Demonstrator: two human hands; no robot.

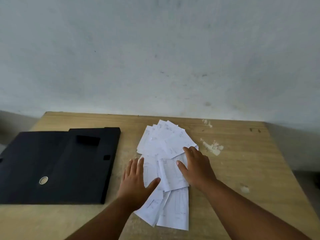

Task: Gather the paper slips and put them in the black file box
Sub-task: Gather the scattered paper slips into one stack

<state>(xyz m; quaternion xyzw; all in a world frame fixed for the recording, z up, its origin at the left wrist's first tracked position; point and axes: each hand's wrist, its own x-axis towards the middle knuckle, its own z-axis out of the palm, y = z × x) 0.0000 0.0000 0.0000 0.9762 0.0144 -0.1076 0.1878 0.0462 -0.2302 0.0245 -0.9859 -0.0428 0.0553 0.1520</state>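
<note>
On the wooden table [242, 170], the paper slips [166, 146] lie fanned in a loose white spread, right of the black file box [57, 167], which lies closed. Both hands rest flat and open on them, left hand [136, 182] at the near-left edge, right hand [195, 167] opposite. Sweeping both palms inward should bunch them without creasing. Their faint print is unreadable.

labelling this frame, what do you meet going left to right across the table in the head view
black file box → left hand → right hand → chipped pale patch on the table. The paper slips lie under both hands, so they are left out.
</note>
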